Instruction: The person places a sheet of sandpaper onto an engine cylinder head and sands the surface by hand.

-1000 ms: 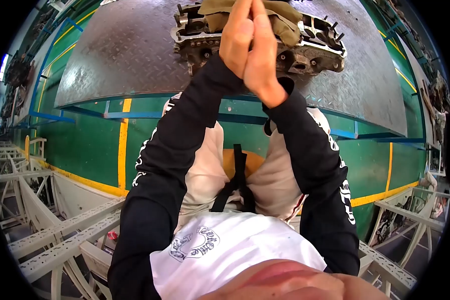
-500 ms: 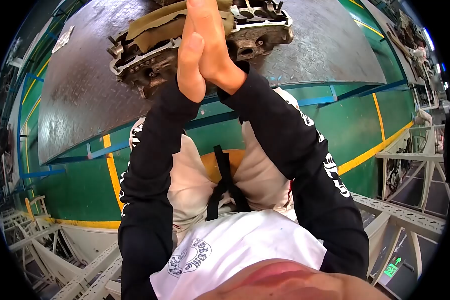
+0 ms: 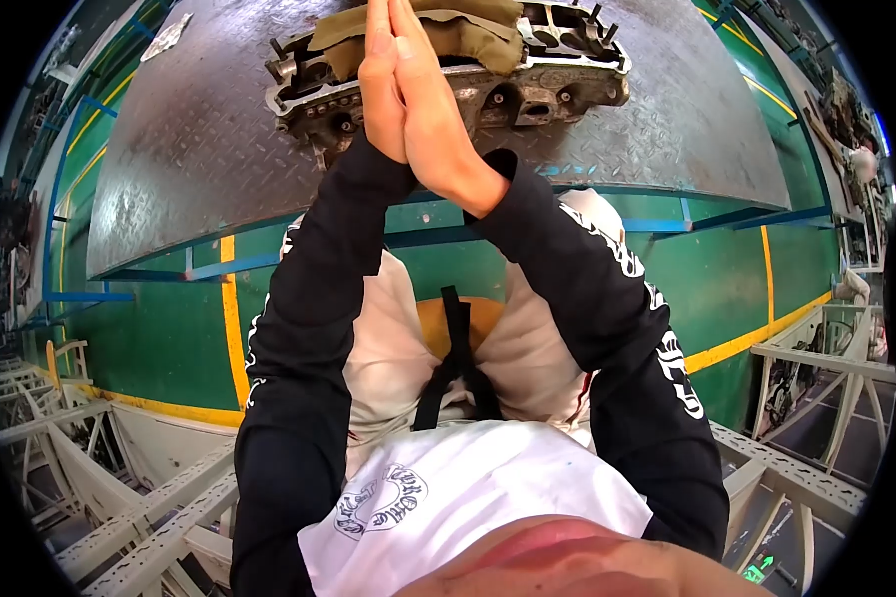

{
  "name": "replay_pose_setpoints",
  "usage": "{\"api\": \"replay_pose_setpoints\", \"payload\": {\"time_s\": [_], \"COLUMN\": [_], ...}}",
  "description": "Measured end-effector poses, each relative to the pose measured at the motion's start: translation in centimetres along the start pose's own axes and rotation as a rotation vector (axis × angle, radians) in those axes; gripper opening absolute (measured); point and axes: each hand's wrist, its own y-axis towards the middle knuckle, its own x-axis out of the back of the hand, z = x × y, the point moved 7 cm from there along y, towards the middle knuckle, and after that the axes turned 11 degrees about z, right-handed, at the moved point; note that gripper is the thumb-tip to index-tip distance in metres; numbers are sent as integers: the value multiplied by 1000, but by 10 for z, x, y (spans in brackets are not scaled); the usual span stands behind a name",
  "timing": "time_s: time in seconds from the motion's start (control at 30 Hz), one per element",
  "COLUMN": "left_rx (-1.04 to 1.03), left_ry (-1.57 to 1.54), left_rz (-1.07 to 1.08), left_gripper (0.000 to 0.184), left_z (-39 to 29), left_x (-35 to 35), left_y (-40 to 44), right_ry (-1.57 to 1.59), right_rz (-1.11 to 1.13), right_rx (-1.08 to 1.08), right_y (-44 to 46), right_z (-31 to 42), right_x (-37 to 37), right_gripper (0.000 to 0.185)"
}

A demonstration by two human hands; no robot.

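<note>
My left hand point(image 3: 381, 99) and my right hand point(image 3: 436, 124) are pressed palm to palm, fingers stretched out and pointing away from me. No object shows between them. Their fingertips are cut off by the top edge of the view. Beyond and partly behind the hands lies a greasy metal engine part point(image 3: 538, 95), like a cylinder head, with upright studs at both ends. A folded olive-brown cloth point(image 3: 468, 35) is draped over its middle. The part rests on a grey metal tabletop with a raised tread pattern point(image 3: 199, 149).
A whitish scrap point(image 3: 167, 38) lies at the table's far left. Blue framing point(image 3: 234, 267) runs under the near edge. Below is green floor point(image 3: 159, 343) with yellow lines. Pale metal frames point(image 3: 149, 507) stand on both sides of me, and parts clutter the far right.
The view has swung, first moving the table and engine part leftward in the picture, then slightly back right. My hands stay pressed together and have shifted left in the picture.
</note>
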Motion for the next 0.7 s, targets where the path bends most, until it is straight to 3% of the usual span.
{"api": "replay_pose_setpoints", "payload": {"time_s": [0.13,0.3,0.37,0.47,0.7], "left_rx": [4,-3,0,13,11], "left_ry": [18,43,30,14,70], "left_rz": [14,22,18,29,66], "left_gripper": [69,68,67,67,66], "left_z": [3,2,2,3,12], "left_x": [-9,-16,-11,-6,-24], "left_y": [-2,-5,-5,-5,-6], "right_ry": [-69,-118,-326,-65,-41], "right_rz": [-78,-92,9,-5,-125], "right_rx": [-113,-72,-6,-66,-39], "right_y": [-5,-4,-2,-4,3], "right_z": [-18,-11,-1,-4,-7], "right_x": [16,23,12,6,42], "right_gripper": [58,58,59,60,61]}}
